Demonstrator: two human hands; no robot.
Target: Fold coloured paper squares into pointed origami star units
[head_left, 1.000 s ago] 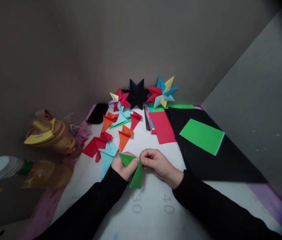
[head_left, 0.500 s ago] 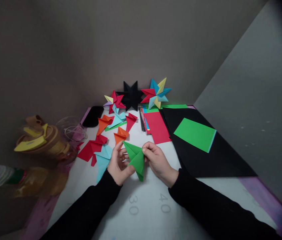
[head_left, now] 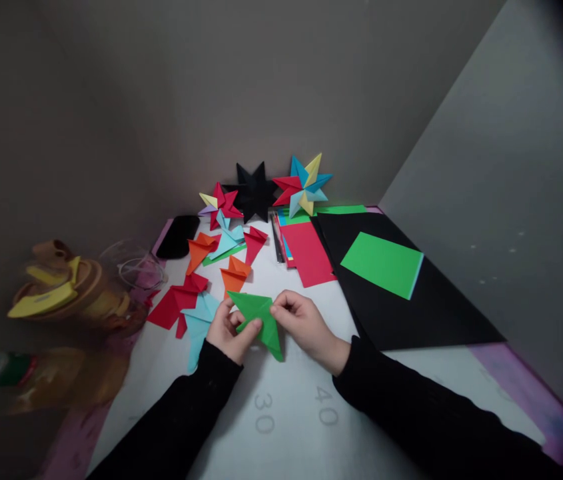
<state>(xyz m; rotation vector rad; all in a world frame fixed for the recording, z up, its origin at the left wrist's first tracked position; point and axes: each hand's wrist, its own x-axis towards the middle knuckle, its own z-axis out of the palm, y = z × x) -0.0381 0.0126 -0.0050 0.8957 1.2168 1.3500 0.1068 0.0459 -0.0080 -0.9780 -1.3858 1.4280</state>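
A folded green paper piece (head_left: 261, 313) is held between both hands above the white mat. My left hand (head_left: 231, 331) grips its left side, thumb lying on the front. My right hand (head_left: 306, 327) pinches its upper right corner between thumb and fingers. One point of the piece hangs down to the right. Just left of my left hand lies a folded light blue piece (head_left: 198, 323), beside red folded pieces (head_left: 168, 305). An orange folded piece (head_left: 235, 272) sits right behind the green one.
Paper stars lean on the wall: red (head_left: 220, 203), black (head_left: 255, 193) and multicoloured (head_left: 304, 187). Red sheets (head_left: 306, 253) and a green sheet (head_left: 384, 265) on black card (head_left: 426, 320) lie right. At left stand a blurred tape stack (head_left: 81, 293), a phone (head_left: 178, 237) and a jar (head_left: 66, 373).
The green piece has turned, its upper left point now reaching more to the left, and my left thumb lies further over it. The whole view has shifted slightly.
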